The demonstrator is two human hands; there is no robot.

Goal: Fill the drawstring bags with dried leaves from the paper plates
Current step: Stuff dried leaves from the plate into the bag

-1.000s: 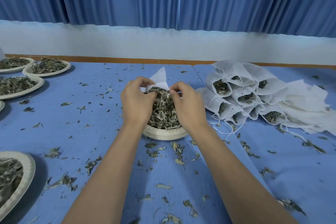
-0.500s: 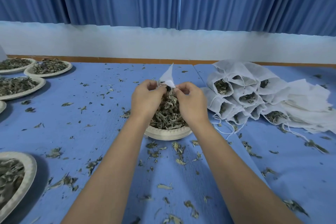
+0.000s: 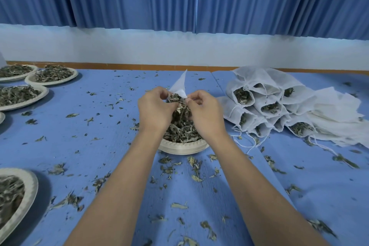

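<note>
The left hand [image 3: 154,109] and the right hand [image 3: 205,113] have their fingers curled, and each pinches one side of the mouth of a white drawstring bag [image 3: 179,86], whose far corner stands up. The bag is just above the heap of dried leaves [image 3: 180,127] on a paper plate [image 3: 182,149] in the middle of the blue table [image 3: 111,126]. To the right lies a pile of filled bags [image 3: 259,104]. Other plates with leaves [image 3: 75,75] stand at the far left.

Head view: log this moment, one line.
left hand: pinches drawstring bag | right hand: pinches it too | bag: above paper plate | filled bags: stacked right
</note>
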